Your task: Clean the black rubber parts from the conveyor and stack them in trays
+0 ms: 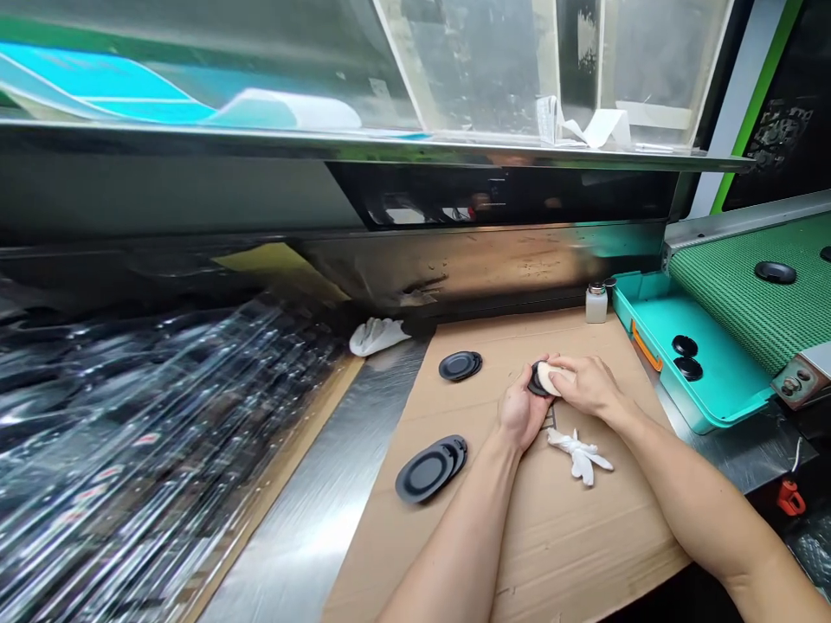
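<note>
Black oval part (536, 381) sits between both hands above the middle of the cardboard sheet (519, 536), toward its far half, with a pale pad (550, 377) pressed on top of it.

Going from the left: a mass of clear plastic film (130, 450) covers the left of the bench, blurred. Beside it a bare steel strip (338, 502) runs along the cardboard's left edge. A crumpled white cloth (376, 335) lies near the cardboard's far left corner. On the cardboard, a stack of black oval discs (430, 469) rests near the left edge, and a second, smaller stack (460, 365) lies farther back, both well apart from the hands.

The left hand (519, 411) cups the part from below and from the left, fingers curled around its edge. The right hand (584, 385) lies over it, fingers closed on the pale pad and holding it against the part. Just beside the wrists, a white rag (580, 452) lies on the cardboard.

A small white bottle (595, 303) stands at the cardboard's far right corner. To the right, a teal tray (714, 389) holds two black round pieces (686, 356), and another black piece (775, 272) lies on the green conveyor belt (746, 303).
</note>
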A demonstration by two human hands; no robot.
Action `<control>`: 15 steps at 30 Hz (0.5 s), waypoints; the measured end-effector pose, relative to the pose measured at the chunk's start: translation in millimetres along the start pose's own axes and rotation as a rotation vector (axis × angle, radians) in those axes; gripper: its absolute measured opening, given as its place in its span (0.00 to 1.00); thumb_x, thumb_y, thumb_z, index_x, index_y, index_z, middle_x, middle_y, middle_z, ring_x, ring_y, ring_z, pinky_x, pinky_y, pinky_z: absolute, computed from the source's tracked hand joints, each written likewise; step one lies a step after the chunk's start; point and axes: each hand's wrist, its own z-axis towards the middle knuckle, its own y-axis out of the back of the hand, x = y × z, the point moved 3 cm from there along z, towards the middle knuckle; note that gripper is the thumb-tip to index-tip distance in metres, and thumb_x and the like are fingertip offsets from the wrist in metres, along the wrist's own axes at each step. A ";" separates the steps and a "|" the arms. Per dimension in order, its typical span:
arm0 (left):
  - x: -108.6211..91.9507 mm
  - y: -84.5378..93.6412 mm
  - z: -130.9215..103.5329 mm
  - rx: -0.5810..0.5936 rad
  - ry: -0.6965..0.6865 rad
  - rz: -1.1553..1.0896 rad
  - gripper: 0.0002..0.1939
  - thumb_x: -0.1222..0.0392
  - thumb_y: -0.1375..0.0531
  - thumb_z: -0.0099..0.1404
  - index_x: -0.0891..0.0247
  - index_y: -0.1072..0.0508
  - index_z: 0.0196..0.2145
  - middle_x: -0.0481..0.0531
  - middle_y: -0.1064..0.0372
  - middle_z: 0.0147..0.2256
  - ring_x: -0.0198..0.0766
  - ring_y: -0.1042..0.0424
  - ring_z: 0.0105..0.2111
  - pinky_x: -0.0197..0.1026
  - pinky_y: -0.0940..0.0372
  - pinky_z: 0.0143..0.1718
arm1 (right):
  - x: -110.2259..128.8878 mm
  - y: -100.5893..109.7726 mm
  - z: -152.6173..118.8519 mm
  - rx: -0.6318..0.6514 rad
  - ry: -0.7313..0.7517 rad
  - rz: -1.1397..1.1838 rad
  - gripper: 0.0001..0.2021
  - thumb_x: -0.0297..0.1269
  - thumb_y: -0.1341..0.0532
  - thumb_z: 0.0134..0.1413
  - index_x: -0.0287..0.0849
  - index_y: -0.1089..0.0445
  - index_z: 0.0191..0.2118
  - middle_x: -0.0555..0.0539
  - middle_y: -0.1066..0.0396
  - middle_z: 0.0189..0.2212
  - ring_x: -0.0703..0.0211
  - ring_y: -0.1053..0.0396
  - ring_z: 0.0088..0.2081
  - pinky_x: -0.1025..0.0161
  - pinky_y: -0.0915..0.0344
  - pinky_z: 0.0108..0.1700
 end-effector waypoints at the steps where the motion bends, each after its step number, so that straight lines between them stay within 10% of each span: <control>1: 0.0 0.6 -0.2 -0.005 -0.009 0.011 0.17 0.59 0.51 0.76 0.67 0.25 0.49 0.63 0.25 0.52 0.46 0.25 0.53 0.53 0.31 0.58 | -1.0 1.4 -0.3 -0.012 -0.029 -0.018 0.20 0.41 0.42 0.62 0.55 0.25 0.57 0.53 0.21 0.49 0.55 0.25 0.50 0.64 0.34 0.52; 8: 5.0 2.1 3.1 -0.018 -0.031 -0.014 0.16 0.59 0.51 0.76 0.67 0.25 0.46 0.64 0.25 0.52 0.44 0.26 0.53 0.49 0.32 0.59 | 5.4 -6.0 -1.4 0.073 0.108 0.074 0.16 0.41 0.43 0.63 0.52 0.22 0.51 0.53 0.20 0.46 0.58 0.24 0.45 0.68 0.34 0.47; 15: -7.2 4.5 -2.4 -0.010 0.063 -0.123 0.20 0.55 0.55 0.76 0.69 0.28 0.51 0.70 0.28 0.55 0.52 0.25 0.53 0.55 0.26 0.49 | -29.3 4.1 8.4 -0.143 -0.248 -0.171 0.21 0.45 0.49 0.69 0.52 0.31 0.61 0.46 0.22 0.51 0.51 0.25 0.51 0.60 0.34 0.50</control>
